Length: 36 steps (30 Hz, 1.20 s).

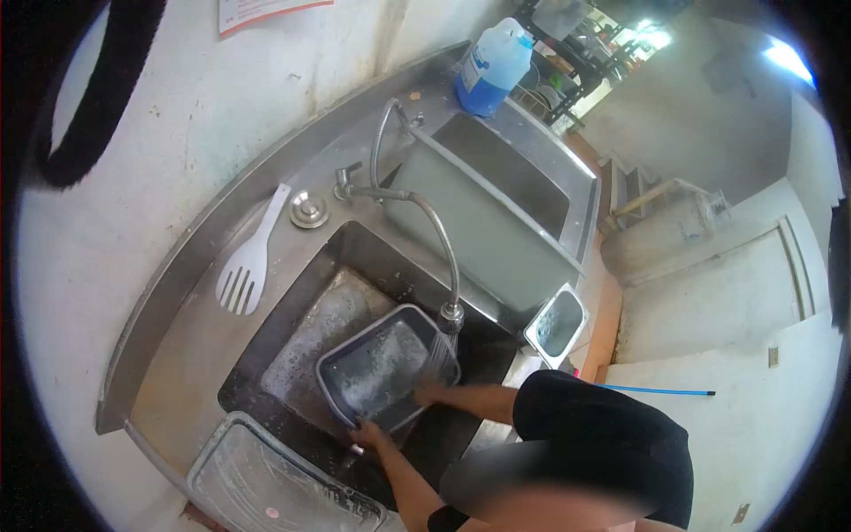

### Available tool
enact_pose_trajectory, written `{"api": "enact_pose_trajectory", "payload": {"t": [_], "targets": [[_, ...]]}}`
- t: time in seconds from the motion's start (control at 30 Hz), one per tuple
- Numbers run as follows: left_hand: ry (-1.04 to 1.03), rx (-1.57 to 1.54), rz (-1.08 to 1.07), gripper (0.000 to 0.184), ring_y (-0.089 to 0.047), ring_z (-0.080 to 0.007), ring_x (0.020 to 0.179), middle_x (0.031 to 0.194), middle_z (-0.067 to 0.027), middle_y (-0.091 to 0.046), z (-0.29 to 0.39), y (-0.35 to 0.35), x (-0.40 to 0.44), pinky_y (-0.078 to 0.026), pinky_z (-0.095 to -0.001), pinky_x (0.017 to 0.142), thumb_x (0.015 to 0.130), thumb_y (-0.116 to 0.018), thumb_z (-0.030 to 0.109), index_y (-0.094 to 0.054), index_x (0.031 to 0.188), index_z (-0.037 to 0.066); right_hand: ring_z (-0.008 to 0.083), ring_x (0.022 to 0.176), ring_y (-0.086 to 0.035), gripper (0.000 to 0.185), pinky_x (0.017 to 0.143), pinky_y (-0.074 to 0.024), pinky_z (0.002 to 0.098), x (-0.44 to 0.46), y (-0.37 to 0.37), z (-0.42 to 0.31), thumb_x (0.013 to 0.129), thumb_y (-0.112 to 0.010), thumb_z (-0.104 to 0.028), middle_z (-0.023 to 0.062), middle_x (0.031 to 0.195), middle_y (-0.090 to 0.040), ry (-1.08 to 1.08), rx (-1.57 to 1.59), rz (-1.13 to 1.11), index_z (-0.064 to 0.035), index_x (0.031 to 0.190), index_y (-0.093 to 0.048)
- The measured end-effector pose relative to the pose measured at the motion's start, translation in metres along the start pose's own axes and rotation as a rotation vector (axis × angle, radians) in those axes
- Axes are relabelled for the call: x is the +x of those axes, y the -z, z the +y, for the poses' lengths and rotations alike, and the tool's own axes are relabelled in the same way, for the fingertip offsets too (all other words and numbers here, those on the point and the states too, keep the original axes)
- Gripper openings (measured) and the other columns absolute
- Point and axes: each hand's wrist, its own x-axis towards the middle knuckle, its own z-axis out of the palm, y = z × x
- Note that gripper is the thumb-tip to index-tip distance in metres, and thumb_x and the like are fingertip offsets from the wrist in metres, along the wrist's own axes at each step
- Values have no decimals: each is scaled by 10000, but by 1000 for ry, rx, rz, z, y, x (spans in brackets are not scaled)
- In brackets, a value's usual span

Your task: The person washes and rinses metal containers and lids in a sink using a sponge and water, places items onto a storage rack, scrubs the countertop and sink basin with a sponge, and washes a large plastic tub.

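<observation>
A dark grey rectangular tub (331, 376) sits tilted in the metal sink (257, 346), with suds and water inside. My left hand (369, 435) grips the tub's near rim, and a small white bit shows by its fingers. Inside the tub, at its right side, is my right hand (431, 391); its fingers are blurred and I cannot make out whether they hold anything. Water sprays into the tub from the flexible hose faucet (451, 316), just above my right hand. Foamy water (306, 332) covers part of the sink's bottom.
A white slotted turner (248, 266) and a sink strainer (308, 210) lie on the steel counter. Beyond the sink stand a big grey bin (479, 235), a small metal pan (557, 326) and a jug of blue liquid (495, 69). A clear, wet lid or tray (266, 483) leans at the near left.
</observation>
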Motion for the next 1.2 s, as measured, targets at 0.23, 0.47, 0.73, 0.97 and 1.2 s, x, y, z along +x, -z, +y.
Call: {"api": "enact_pose_trajectory", "payload": {"t": [0.23, 0.47, 0.73, 0.97, 1.2], "targets": [[103, -921, -796, 796, -556, -354, 1155, 1298, -212, -543, -4, 52, -48, -426, -455, 965, 900, -457, 637, -486, 1313, -42, 379, 1115, -555, 459, 945, -443, 442, 14, -24, -106, 898, -477, -286, 221, 1257, -539, -14, 226, 35, -44, 1285, -526], [-123, 1, -269, 600, -581, -357, 1108, 1248, -214, -566, -52, 3, -23, -475, -450, 886, 931, -578, 377, -445, 1308, -72, 367, 1070, -575, 416, 913, -463, 441, 14, -9, -112, 891, -503, -251, 219, 1194, -569, 0, 164, 45, -30, 1240, -558], [164, -325, -255, 541, -512, -328, 1184, 1365, -220, -443, -4, 4, -50, -454, -441, 972, 937, -565, 184, -351, 1367, -67, 354, 1018, -598, 368, 875, -487, 440, 6, 2, -115, 882, -533, -210, 216, 1123, -603, 31, 19, 137, -14, 1188, -594], [137, -331, -238, 413, -531, -300, 1061, 1224, -198, -533, -109, -56, -4, -420, -399, 944, 882, -541, 46, -428, 1262, -69, 389, 1191, -469, 470, 1017, -374, 450, 55, 23, -34, 911, -489, -185, 281, 1305, -459, -370, -83, 1101, 57, 1310, -429], [241, -294, -287, 455, -503, -311, 1169, 1302, -262, -480, -1, -4, -62, -372, -369, 996, 868, -514, 16, -384, 1260, -173, 487, 1380, -201, 659, 1136, -165, 533, 20, 85, -112, 916, -491, -294, 347, 1442, -272, -449, -50, 842, 88, 1407, -276]]}}
